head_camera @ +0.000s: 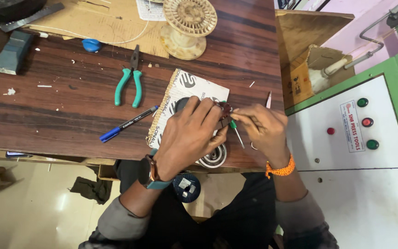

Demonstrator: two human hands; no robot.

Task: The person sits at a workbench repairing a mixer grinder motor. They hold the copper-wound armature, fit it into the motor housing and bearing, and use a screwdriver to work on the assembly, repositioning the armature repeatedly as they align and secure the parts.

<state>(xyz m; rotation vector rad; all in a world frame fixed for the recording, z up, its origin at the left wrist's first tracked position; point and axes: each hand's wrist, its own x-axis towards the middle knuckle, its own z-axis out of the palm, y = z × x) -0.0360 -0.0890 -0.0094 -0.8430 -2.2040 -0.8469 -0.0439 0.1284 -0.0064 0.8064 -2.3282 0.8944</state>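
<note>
Pressing down with your left hand (190, 133), fingers spread and curled over a small dark reddish-brown part (225, 111) and a round dark piece under the palm, you've got it pinned on the white printed cardboard sheet (187, 85) at the near edge of the dark wooden table (70, 110). Your right hand (264, 129) is pinched tight on a slim green-handled screwdriver (236, 131), its top end at the part, metal shaft slanting down toward you. A ribbed silver metal ring (215, 157) pokes out just below your left palm. Can't say if the tip is seated, fingers hide the joint, so prob. mid-fitting: part held and tool applied, nothing visibly finished yet. Left of the sheet, untouched: teal-handled pliers (129, 85), blue marker pen (127, 124). Beige plastic wire spool (187, 27) sits well back; green-and-white control cabinet w/ round buttons (367, 122) on your right.
</note>
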